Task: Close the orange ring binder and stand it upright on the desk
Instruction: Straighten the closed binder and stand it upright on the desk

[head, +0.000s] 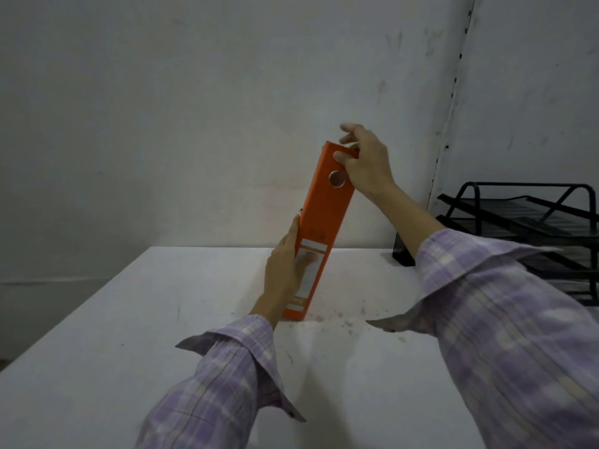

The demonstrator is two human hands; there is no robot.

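Note:
The orange ring binder (324, 222) is closed and stands on its bottom edge on the white desk (129, 319), spine towards me, leaning with its top to the right. A round finger hole and a white label show on the spine. My left hand (285, 270) grips its lower left side, thumb across the label. At the top right corner my right hand (366, 160) holds the binder, thumb on the spine and the other fingers partly lifted above the top edge.
A black wire letter tray (518, 228) with stacked tiers stands at the back right of the desk, against the grey wall (227, 92). The desk's left edge runs diagonally at the left. Small dark specks mark the desk by the binder's foot.

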